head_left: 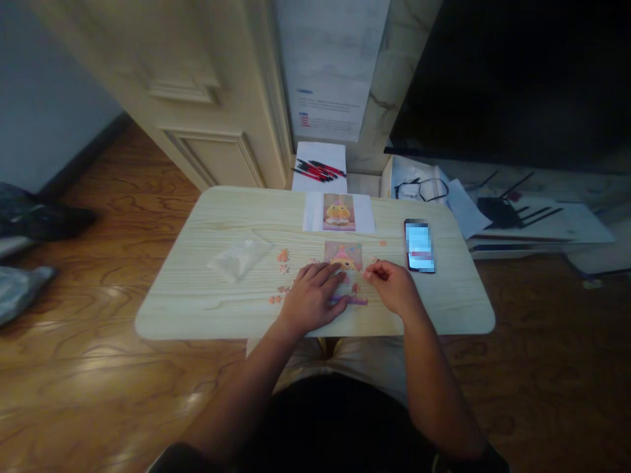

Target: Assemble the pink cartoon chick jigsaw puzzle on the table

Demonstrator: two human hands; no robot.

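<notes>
A partly joined jigsaw puzzle (pixel 345 251) with a pink and yellow picture lies in the middle of the table. My left hand (pixel 315 292) rests palm down with fingers spread, its fingertips touching the puzzle's lower left part. At the puzzle's right edge my right hand (pixel 392 284) is closed in a pinch on what looks like a small puzzle piece, mostly covered by the fingertips. Loose puzzle pieces (pixel 282 255) are scattered left of my left hand, and a purple strip of puzzle (pixel 355 301) shows below it. Above the puzzle is a printed reference picture (pixel 339 213) of a yellow figure.
A crumpled clear plastic bag (pixel 240 257) lies on the table's left half. At the right is a phone (pixel 420 246) with a lit screen. Beyond the far edge, red and black pens (pixel 319 171) rest on white paper, beside a box with a cable (pixel 419 189).
</notes>
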